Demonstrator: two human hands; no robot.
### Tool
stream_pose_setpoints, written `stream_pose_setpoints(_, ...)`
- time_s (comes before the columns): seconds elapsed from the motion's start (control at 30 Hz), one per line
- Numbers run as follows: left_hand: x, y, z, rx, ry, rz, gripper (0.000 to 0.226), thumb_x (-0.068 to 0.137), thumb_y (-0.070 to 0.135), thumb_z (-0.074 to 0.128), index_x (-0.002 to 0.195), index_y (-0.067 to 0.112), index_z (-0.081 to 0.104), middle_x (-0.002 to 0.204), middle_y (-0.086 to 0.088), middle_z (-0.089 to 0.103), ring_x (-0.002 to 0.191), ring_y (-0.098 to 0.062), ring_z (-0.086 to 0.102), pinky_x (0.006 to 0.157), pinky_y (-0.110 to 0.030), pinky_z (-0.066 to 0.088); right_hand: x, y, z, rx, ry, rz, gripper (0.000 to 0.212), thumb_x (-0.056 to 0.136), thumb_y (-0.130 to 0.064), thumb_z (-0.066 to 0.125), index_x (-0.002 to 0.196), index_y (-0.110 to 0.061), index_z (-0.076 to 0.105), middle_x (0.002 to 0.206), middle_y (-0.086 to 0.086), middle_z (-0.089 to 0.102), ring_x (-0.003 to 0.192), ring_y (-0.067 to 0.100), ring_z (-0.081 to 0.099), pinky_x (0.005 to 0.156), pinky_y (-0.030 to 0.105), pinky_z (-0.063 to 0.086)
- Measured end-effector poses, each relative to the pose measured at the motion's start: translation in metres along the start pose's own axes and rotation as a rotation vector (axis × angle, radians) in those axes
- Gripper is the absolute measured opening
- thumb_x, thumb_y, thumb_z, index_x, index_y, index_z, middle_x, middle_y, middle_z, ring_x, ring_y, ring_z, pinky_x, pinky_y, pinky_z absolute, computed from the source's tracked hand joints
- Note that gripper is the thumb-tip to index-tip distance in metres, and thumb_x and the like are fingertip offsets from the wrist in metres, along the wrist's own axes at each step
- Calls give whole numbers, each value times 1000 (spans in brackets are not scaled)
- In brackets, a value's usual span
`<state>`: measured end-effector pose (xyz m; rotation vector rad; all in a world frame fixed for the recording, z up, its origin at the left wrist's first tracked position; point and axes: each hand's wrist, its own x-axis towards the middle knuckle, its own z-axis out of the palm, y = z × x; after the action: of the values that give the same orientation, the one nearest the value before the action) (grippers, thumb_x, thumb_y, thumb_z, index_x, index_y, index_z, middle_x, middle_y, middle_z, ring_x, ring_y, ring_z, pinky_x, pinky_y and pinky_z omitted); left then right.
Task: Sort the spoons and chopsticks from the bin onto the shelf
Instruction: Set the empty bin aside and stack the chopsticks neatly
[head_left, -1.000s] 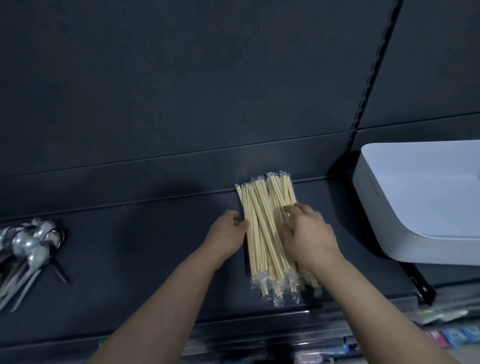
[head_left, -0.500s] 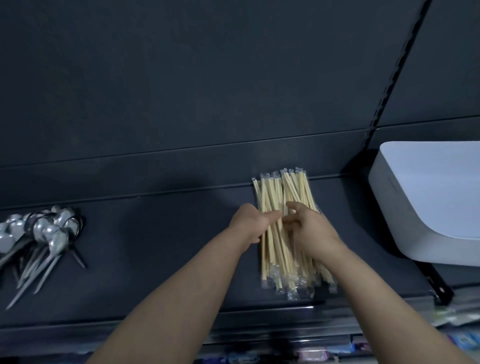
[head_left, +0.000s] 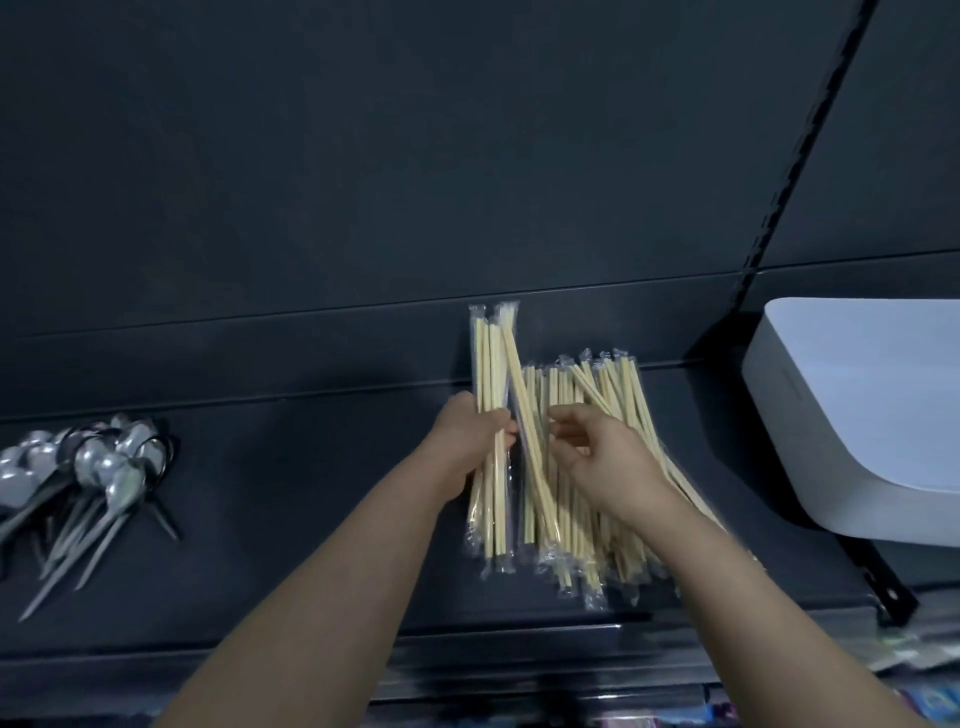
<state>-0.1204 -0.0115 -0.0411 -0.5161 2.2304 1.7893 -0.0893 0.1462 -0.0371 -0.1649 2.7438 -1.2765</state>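
**Step in hand:** squaring up the chopsticks on the shelf (head_left: 311, 519).

**Findings:**
- The chopstick pile (head_left: 613, 395) of clear-wrapped pairs lies on the shelf, fanned and uneven at its near ends.
- The left hand (head_left: 467, 452) is at the pile's left edge. Its fingers (head_left: 501, 423) are wrapped round a bundle (head_left: 487, 364) of wrapped pairs. The bundle appears raised, runs roughly parallel to the pile, and its far ends reach beyond the pile's.
- One pair slants from the bundle across the pile's left side.
- The right hand (head_left: 613, 467) is over the pile's middle, its fingers curled narrow beside the slanting pair. Whether they pinch it cannot be told.
- The spoons (head_left: 109, 467) lie heaped well left of the pile, on the same shelf.
- The white bin (head_left: 857, 415) sits right of the pile. Its contents are not visible.

**Judgement:** sorting looks near its end. The next move calls for aligning the slanting pair, then setting the bundle down flush against the pile without snagging the wrappers.
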Motion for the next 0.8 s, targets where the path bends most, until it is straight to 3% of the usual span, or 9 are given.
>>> stream_pose_setpoints(0.1,-17,7,-19,-46,-17,195,15,96,15,53,111,13,56,105,-7,68,98,-20,66,89,-35,53,-2,-23,18,124,-158,-9,66,87,-34,67,144,-25,34,127,-13,52,111,11,54,93,28,46)
stream_pose_setpoints(0.23,-36,9,-43,-61,-47,321,21,99,18,50,118,17,57,114,-7,66,108,-21,63,94,-36,51,3,-42,52,215,-181,-102,49,91,-29,62,136,-23,43,118,-3,63,103,11,62,91,35,52)
stream_pose_setpoints(0.4,-52,6,-74,-61,-55,377,25,102,23,44,122,14,56,120,-3,64,110,-12,60,84,-19,48,6,-67,87,338,-206,-203,39,99,-24,47,138,-24,40,124,-7,57,114,5,54,94,21,44)
stream_pose_setpoints(0.5,-59,5,-91,-157,-115,441,27,99,23,50,123,12,54,122,3,65,112,-3,60,86,-13,49,12,-71,101,303,-150,-209,36,100,-24,45,135,-21,41,124,-2,57,117,14,54,98,31,45)
stream_pose_setpoints(0.63,-57,-3,-101,-111,-145,460,28,87,13,69,111,21,59,113,-1,67,101,-5,64,85,-18,52,5,-75,117,331,-197,-226,56,100,-20,46,150,-27,23,135,-13,48,123,1,45,104,23,39)
stream_pose_setpoints(0.7,-56,-9,-102,-139,-130,439,31,79,15,71,108,16,61,101,-2,69,94,-9,66,85,-25,55,1,-74,123,396,-216,-200,53,100,-18,47,148,-26,27,133,-12,51,121,-1,48,105,23,40)
stream_pose_setpoints(0.8,-53,-9,-102,-176,-80,462,24,86,8,68,109,7,61,95,-6,66,91,-15,64,87,-35,54,2,-77,126,467,-168,-203,44,99,-15,47,140,-29,36,126,-13,55,114,-3,52,95,15,42)
